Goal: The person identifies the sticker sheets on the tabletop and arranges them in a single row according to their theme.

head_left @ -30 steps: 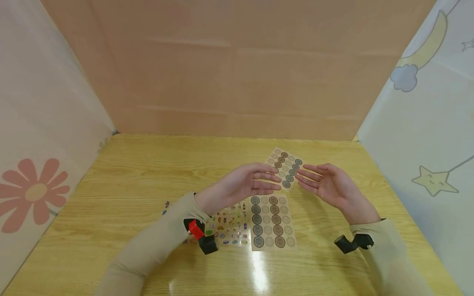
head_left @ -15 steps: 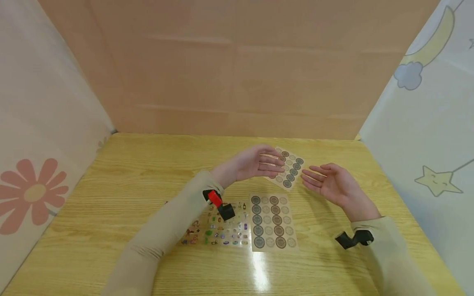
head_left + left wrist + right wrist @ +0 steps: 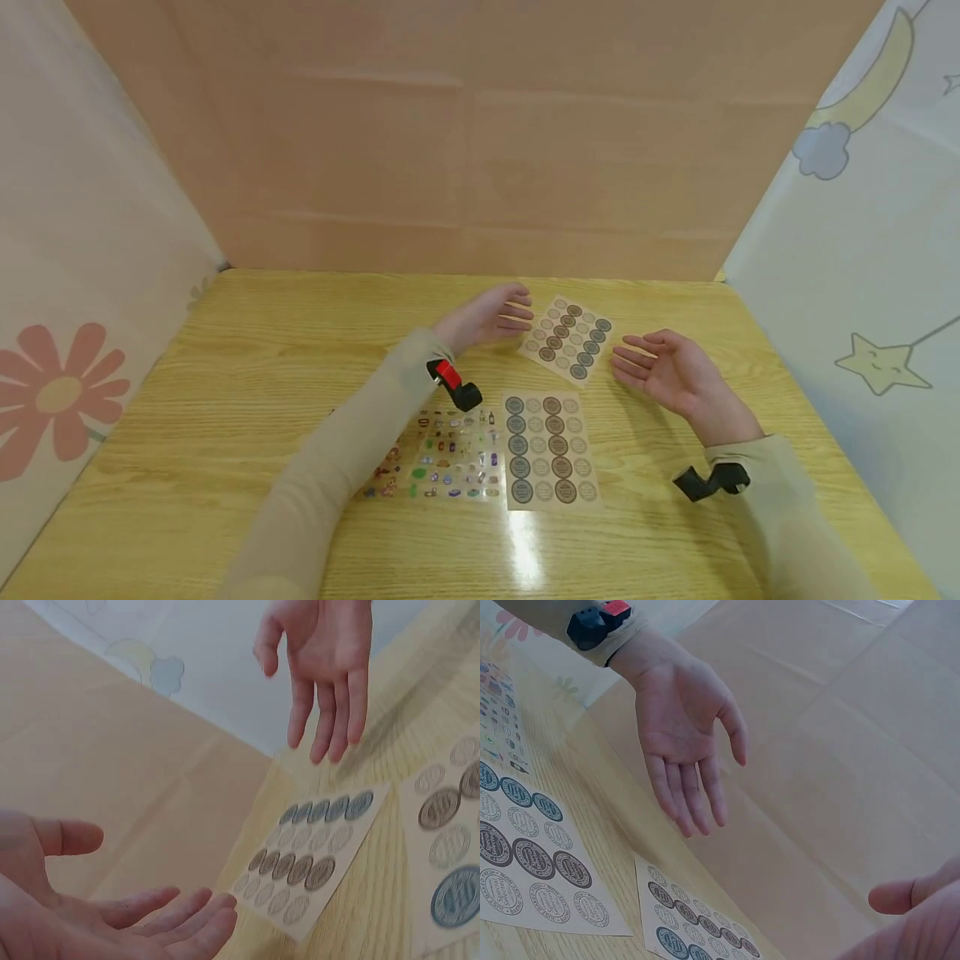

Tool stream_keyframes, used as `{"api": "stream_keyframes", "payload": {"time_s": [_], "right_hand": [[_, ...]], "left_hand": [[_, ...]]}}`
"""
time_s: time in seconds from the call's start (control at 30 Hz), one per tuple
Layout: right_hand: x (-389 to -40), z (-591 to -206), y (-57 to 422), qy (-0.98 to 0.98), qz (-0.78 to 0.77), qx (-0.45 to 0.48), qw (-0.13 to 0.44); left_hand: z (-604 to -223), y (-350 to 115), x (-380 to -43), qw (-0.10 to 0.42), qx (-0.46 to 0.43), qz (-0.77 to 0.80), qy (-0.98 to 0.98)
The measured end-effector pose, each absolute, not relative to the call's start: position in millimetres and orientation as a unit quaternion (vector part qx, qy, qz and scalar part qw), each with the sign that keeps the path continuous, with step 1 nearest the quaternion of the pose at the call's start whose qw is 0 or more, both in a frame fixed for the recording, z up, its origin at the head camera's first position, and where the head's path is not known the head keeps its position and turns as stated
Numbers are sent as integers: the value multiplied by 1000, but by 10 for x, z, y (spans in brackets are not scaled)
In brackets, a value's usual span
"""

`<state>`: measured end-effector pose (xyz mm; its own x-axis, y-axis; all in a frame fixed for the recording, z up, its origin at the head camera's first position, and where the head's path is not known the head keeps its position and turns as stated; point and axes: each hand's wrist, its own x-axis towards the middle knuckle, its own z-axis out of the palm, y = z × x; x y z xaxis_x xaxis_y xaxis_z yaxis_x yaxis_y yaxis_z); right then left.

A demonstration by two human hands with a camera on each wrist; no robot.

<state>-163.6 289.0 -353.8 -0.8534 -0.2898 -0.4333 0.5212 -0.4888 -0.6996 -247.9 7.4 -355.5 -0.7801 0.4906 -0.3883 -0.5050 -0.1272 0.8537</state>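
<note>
At the back of the table lies a tilted sheet of round stickers (image 3: 567, 340), with rows of blue, brown and pale circles. To its left my left hand (image 3: 487, 317) hovers, palm turned inward and fingers loosely extended, holding nothing. My right hand (image 3: 671, 375) is on the sheet's other side, also bare, its fingers pointing left. A second sheet of round stickers (image 3: 553, 452) lies straight in front, nearer to me. Beside that one is a clear sheet of small colourful stickers (image 3: 457, 458), partly hidden beneath my left forearm. The left wrist view shows both hands (image 3: 322, 675) facing each other.
The wooden table (image 3: 225, 375) runs back to a brown paper wall (image 3: 465, 150). A flower-printed wall (image 3: 67, 250) stands on the left, and one with a moon and stars (image 3: 885, 275) on the right. Wrist cameras (image 3: 453, 383) sit on both sleeves.
My left hand has moved back over the table, then drawn left off the tilted sheet, uncovering it. My right hand stays almost in place, slightly farther from the sheet.
</note>
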Motion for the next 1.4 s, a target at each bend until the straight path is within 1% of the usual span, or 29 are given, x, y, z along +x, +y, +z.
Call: {"api": "stream_keyframes", "payload": {"time_s": [0.13,0.37,0.57,0.63,0.87,1.1,1.4], "right_hand": [[-1620,-3541,2875,466,-844,132,233],[-1627,-3598,2867,458,-845,134,242],[-1657,-3618,2859,452,-845,132,251],[-1670,-3629,2851,448,-846,138,253],[-1713,-3642,2820,426,-853,148,263],[-1738,-3647,2817,402,-859,157,275],[-1774,-3676,2817,375,-870,153,280]], "left_hand": [[-3601,17,-2548,326,-17,733,597],[-3627,13,-2614,296,-68,741,599],[-3680,19,-2713,322,-52,731,599],[-3695,14,-2727,333,-48,729,596],[-3724,14,-2759,348,-35,726,592],[-3766,33,-2785,378,-33,723,577],[-3784,52,-2817,390,-30,706,591]]}}
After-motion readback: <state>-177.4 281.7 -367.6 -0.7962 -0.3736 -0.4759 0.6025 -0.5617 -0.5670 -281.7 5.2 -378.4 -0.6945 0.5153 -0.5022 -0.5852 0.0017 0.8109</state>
